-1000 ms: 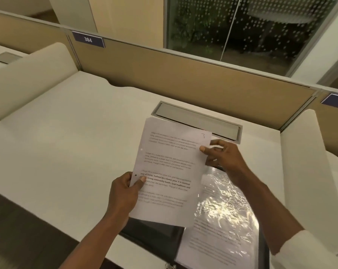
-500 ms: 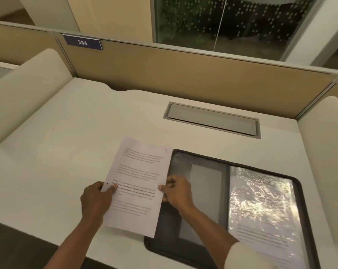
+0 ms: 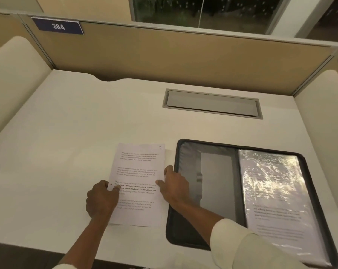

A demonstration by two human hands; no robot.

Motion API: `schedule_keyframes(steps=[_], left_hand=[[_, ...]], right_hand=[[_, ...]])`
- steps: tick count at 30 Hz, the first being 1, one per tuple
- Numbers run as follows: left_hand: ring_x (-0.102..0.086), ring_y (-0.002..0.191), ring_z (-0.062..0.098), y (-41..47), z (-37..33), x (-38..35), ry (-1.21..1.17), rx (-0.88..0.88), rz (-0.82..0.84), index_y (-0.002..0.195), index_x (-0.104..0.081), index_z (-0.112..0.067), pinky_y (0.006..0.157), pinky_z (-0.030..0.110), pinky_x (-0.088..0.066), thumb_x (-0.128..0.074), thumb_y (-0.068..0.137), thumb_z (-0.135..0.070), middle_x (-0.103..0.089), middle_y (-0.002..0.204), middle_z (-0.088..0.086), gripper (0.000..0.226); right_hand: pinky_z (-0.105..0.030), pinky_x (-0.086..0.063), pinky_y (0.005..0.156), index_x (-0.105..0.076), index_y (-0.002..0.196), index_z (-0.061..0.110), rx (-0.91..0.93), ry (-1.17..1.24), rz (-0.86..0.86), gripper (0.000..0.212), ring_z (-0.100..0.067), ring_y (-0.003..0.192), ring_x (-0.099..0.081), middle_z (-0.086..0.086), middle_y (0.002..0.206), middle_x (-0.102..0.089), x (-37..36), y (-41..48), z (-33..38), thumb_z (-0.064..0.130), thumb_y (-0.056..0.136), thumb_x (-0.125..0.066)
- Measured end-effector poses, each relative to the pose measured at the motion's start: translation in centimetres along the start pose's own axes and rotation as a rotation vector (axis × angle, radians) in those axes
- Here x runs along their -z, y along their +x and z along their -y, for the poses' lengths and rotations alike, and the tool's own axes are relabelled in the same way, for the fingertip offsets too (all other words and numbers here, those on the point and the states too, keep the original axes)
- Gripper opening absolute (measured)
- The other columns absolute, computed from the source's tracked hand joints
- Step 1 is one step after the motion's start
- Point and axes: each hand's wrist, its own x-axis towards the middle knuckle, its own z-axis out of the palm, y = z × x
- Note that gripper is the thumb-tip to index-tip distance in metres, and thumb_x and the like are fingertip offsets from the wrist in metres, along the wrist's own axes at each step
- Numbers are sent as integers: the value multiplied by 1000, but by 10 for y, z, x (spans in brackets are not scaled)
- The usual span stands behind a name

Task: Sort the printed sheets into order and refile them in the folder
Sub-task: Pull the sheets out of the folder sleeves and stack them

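Cubicle desk kind of place, with a tan partition (image 3: 183, 61) along the back and a blue number plate (image 3: 58, 26) reading 384 in the upper left of the frame. Most of the left half is just pale counter (image 3: 67, 142). I'd guess that's why the sorting happens here, since there's room to spread pages out.

Lower centre-left, the left hand (image 3: 101, 199) grips the left edge of the printed sheet (image 3: 139, 171), thumb on top near the punch hole and fingers curled at the edge. The sheet lies flat and face up on the counter, just beside the folder but not overlapping it. Face up makes sense: there's a handwritten 3 (image 3: 160, 147) in its upper right corner. That's presumably what the order goes by, so you'd want it readable.

At the sheet's right edge, the right hand (image 3: 175, 186) is relaxed and open, with the thumb tip pressing the paper and the fingers lying fairly straight along the edge. It looks to me like both hands are squaring the page up and pinning it so it doesn't slide.

Right of that, the folder (image 3: 185, 162) lies open flat in the lower right of the frame. Its left half is the dark inside cover, and a shiny plastic sleeve (image 3: 271, 191) sits on the right half. I reckon it's open so pages can go in and out without fuss. Printed text shows through the sleeve, but the glare is bad enough that I can't tell how many sheets are in there. Refiling of this page hasn't begun.
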Motion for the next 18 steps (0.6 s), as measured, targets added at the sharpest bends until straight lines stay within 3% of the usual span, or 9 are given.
schedule_keyframes(steps=[3,7,9,12,14,16,18], left_hand=[[-67,93,40,0,1,-2,138,-1,-56,103,-70,-13,78,49,-58,-84,85,-46,-69,102,13,39],[-58,107,49,-7,3,-9,270,-84,-167,120,-55,4,87,60,-50,-92,76,-36,-56,115,29,69],[-54,108,49,-12,2,-12,332,-189,-214,118,-56,5,85,60,-49,-91,76,-29,-54,116,29,65],[-50,109,44,-31,-8,-19,334,-403,-229,98,-69,-1,74,57,-53,-88,80,-21,-57,111,22,33],[-51,105,41,-53,-24,-25,313,-499,-206,86,-70,-5,65,51,-54,-85,83,-22,-61,101,16,22],[-56,96,35,-80,-46,-32,271,-586,-154,83,-69,-10,60,44,-54,-81,87,-25,-64,92,10,20],[-60,77,25,-107,-69,-43,207,-656,-68,79,-66,-18,58,36,-51,-76,93,-32,-65,80,2,23]], right_hand=[[-38,-62,78,-37,139,19,-34,35,-25,51,-17,88,-70,1,112,-69,-3,-4,4,41,102,-65],[-31,-56,79,-28,152,22,2,138,3,62,-14,93,-66,0,121,-68,3,-12,-2,35,103,-64],[-36,-59,81,-38,147,26,39,185,40,54,-10,86,-63,4,108,-70,9,-19,-13,34,102,-66],[-39,-59,77,-59,121,27,121,208,-6,23,-9,76,-63,10,87,-67,24,-40,-42,31,100,-68],[-27,-56,72,-64,105,26,150,169,-115,7,-6,76,-60,13,89,-65,39,-59,-68,30,100,-67],[-10,-45,73,-67,102,27,101,101,-243,5,-2,82,-58,16,98,-61,56,-79,-99,31,100,-67],[-11,-45,81,-68,111,26,3,78,-353,14,-2,95,-57,12,112,-60,69,-99,-134,33,99,-68]])
